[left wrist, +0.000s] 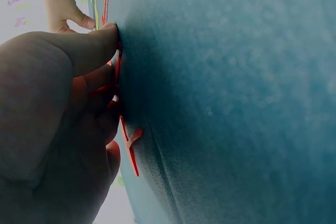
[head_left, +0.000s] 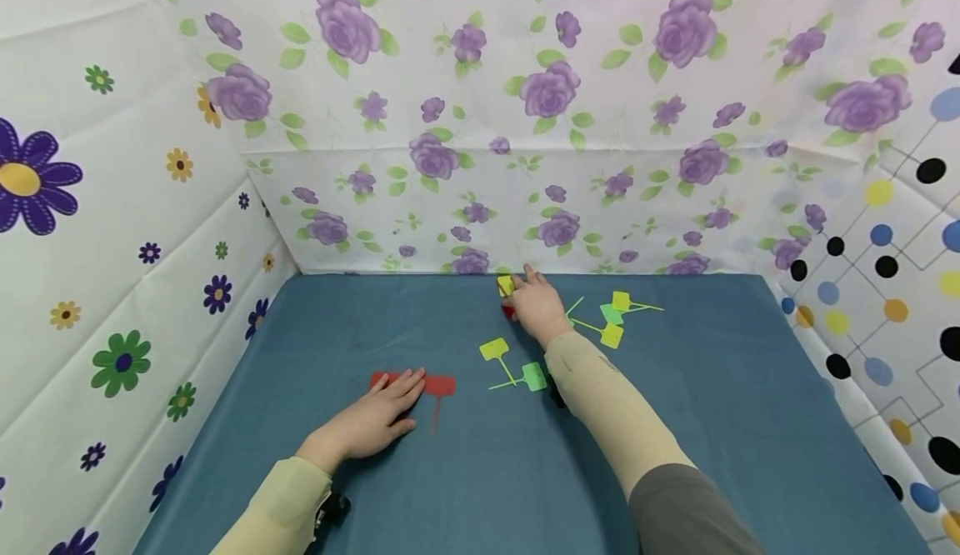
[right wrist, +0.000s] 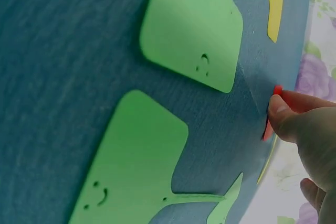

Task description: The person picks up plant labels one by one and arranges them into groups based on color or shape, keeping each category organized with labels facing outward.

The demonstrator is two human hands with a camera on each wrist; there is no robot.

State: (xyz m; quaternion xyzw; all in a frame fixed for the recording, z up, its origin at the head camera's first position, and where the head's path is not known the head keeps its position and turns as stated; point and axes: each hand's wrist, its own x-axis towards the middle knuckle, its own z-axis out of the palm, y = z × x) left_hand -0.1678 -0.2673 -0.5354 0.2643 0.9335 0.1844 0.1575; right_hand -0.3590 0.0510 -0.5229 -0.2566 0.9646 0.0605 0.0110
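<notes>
My left hand [head_left: 371, 413] lies over the red plant labels [head_left: 441, 385] at left of centre, its fingers extended and touching them. At least one label has a thin stem pointing toward me. In the left wrist view, the thumb and fingertips meet the red labels [left wrist: 131, 156] at the cloth. Near the back edge, my right hand [head_left: 537, 305] pinches a red plant label [right wrist: 268, 130] between thumb and index finger, low against the cloth. A yellow label [head_left: 505, 286] is beside those fingers, partly covered by them.
A yellow label [head_left: 494, 349] and a green label [head_left: 534, 377] lie at the middle. Right of my right hand are more yellow labels [head_left: 612, 336] and a green one [head_left: 611, 314]. Blue cloth [head_left: 712, 422] covers the table; a flowered sheet [head_left: 420, 205] hangs behind it.
</notes>
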